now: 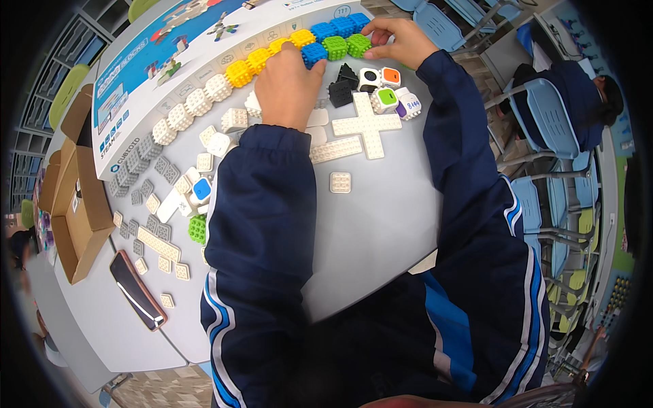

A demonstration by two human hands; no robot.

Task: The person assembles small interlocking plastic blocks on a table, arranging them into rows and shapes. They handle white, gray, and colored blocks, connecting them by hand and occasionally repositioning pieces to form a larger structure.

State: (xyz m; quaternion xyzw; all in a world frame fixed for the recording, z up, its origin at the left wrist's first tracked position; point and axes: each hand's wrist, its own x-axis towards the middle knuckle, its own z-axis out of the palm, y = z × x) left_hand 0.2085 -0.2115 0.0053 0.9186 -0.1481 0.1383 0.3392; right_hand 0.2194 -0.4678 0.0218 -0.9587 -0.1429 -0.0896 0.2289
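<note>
Along the box's long side runs a row of studded cube blocks, grey, then white, yellow (258,60) and blue (343,27). In front of its far end stand a blue block (313,54) and two green blocks (335,47). My left hand (289,88) is curled with thumb and finger at the single blue block; its other fingertips are hidden. My right hand (400,42) has thumb and fingers around the right side of the right-hand green block (359,45). Both blocks rest on the grey table (374,224).
A large printed box (153,81) lies behind the row. Nearby are a white cross-shaped plate (367,126), black blocks (342,94), white cubes with coloured faces (386,99) and loose grey and white pieces. A phone (138,289) and open cardboard box (80,217) lie left.
</note>
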